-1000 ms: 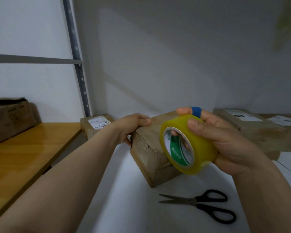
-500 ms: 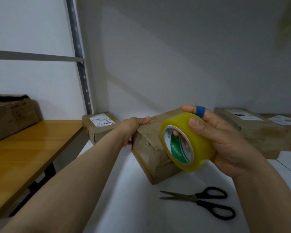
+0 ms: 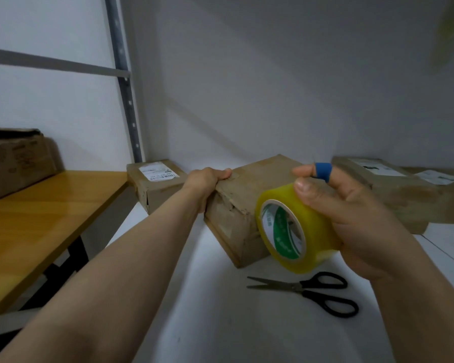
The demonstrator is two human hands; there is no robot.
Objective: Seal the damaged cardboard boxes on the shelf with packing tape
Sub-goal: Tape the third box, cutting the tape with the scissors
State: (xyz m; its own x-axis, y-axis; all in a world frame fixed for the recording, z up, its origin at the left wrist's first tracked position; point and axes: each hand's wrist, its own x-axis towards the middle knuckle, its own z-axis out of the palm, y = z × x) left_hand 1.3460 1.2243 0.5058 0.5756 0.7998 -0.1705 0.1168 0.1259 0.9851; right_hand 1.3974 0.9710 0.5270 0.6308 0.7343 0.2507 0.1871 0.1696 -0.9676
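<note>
Setting: white shelf (image 3: 207,318) against a plain grey wall, with a perforated metal upright (image 3: 123,82) in the upper left of the frame and a wooden counter (image 3: 37,226) at the left edge carrying a large carton (image 3: 13,163).
Task's thing: the damaged box (image 3: 260,184) lay at the centre of the frame on the shelf, turned at an angle, its near end face creased and torn.
Left hand: the left hand (image 3: 207,184) gripped the box's upper left corner, fingers curled over the top edge.
Right hand: the right hand (image 3: 357,218) held the tape roll (image 3: 315,239) just in front of the box's right end, thumb on the outer surface and fingers wrapped behind; a blue band (image 3: 323,171) sat on one finger.
Tape: no pulled-out strip could be made out.
Nearby: scissors (image 3: 307,289) lay closed on the shelf, lower right of centre; a small labelled box (image 3: 157,184) stood left of the damaged one, and more labelled parcels (image 3: 393,195) sat at the right.
Handling, box: probably light, with cardboard softened at the torn end; it looked best held by the sound top edge and corner, not the crushed face.
Handling, roll: stiff core and smooth outside; a grip through or around the core should be firm, while the free end would be sticky and thin.
</note>
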